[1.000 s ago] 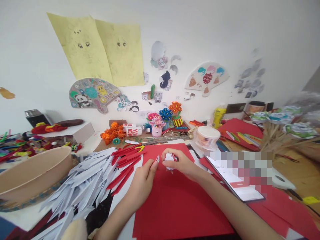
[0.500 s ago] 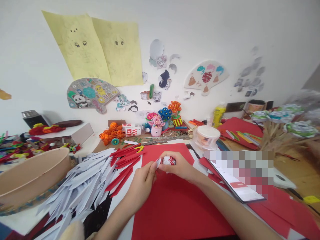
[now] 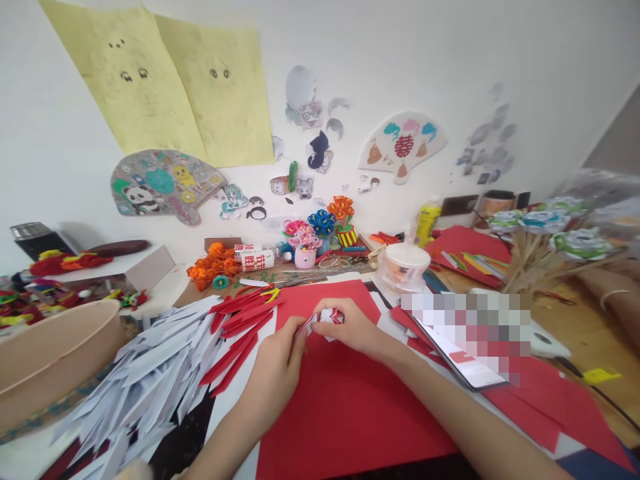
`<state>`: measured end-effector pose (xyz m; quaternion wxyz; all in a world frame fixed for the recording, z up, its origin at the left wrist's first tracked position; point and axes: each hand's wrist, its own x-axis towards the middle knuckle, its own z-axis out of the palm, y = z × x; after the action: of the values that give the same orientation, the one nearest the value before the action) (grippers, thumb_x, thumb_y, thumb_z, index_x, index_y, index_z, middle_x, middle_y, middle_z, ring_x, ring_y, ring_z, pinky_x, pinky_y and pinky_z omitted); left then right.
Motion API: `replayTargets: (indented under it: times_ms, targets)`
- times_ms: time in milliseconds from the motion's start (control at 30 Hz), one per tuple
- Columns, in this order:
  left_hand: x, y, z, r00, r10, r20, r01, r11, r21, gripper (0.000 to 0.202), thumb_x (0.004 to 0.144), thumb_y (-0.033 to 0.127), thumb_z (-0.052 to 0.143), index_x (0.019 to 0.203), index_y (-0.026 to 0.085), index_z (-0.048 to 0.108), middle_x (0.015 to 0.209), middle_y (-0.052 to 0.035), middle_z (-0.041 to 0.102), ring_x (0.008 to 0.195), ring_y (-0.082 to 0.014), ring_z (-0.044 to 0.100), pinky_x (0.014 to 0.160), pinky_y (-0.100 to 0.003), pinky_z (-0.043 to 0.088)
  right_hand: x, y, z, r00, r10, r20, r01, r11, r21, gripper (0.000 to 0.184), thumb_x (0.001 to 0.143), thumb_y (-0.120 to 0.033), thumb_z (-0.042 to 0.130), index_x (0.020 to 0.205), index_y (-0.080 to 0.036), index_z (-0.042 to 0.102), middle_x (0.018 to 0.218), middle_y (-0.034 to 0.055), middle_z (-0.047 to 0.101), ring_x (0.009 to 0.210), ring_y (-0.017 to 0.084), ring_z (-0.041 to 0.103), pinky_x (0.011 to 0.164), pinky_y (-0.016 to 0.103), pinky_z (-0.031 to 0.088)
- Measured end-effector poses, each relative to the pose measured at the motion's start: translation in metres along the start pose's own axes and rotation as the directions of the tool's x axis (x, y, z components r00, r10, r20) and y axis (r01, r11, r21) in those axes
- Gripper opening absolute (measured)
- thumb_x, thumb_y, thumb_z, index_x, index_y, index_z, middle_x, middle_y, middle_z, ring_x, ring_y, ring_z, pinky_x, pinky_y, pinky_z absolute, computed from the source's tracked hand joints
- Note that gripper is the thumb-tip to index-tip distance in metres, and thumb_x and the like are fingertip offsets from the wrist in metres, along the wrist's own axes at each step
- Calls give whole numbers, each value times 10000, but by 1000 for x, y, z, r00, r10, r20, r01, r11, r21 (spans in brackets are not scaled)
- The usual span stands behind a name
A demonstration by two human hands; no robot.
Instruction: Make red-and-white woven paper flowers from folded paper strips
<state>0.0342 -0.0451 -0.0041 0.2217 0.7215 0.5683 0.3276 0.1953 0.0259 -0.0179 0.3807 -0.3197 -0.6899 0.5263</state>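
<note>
Above a large red sheet (image 3: 360, 413), my two hands meet close together. My right hand (image 3: 354, 328) is closed round a small red-and-white folded paper piece (image 3: 332, 316), partly hidden by the fingers. Between the thumb and fingertips of my left hand (image 3: 281, 357) a thin folded paper strip (image 3: 306, 325) is pinched, its far end reaching the right fingertips. Whether strip and piece are joined I cannot tell. To the left of my left hand lie red folded strips (image 3: 240, 347) and a big heap of white folded strips (image 3: 155, 363).
A tan basin (image 3: 55, 353) stands at the left. Yellow-handled pliers (image 3: 270, 295) lie behind the red strips. A phone (image 3: 460, 353) rests by my right forearm. Further back are a white tub (image 3: 407, 260) and small craft flowers (image 3: 305, 240). A person's arm (image 3: 605, 287) shows at the right edge.
The view has shifted slightly, so everything sits a little further left and higher. My left hand has drawn back a bit from my right, with more of the paper strip showing.
</note>
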Motion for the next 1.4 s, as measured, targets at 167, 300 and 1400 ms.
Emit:
replayTargets:
  times_ms: [167,300,1400]
  targets:
    - [0,2,-1,999,-35,-14,34,997,-75,307,927,419,338,810,208,528,624,25,491,559,-147,439,547,-244,310,0,-2,1,1000,-19,-17,19,1000,-17,95,710,-240,662,719,-167,601,638,-33,563,565,105,505,543,225,385]
    - [3,-1,-1,995,-95,-8,92,980,-179,309,883,468,423,786,198,538,606,34,475,551,-135,428,541,-238,318,-2,-6,1,998,-58,-36,55,997,-59,56,703,-201,643,735,-171,608,689,-21,585,611,117,526,579,231,404]
    - [8,1,-11,931,-359,63,354,851,-387,425,714,542,660,907,169,597,605,6,674,434,-107,499,482,-221,407,-2,-14,-6,985,-90,-147,84,995,-49,115,768,-269,667,728,-166,636,691,-24,602,623,104,532,593,214,408]
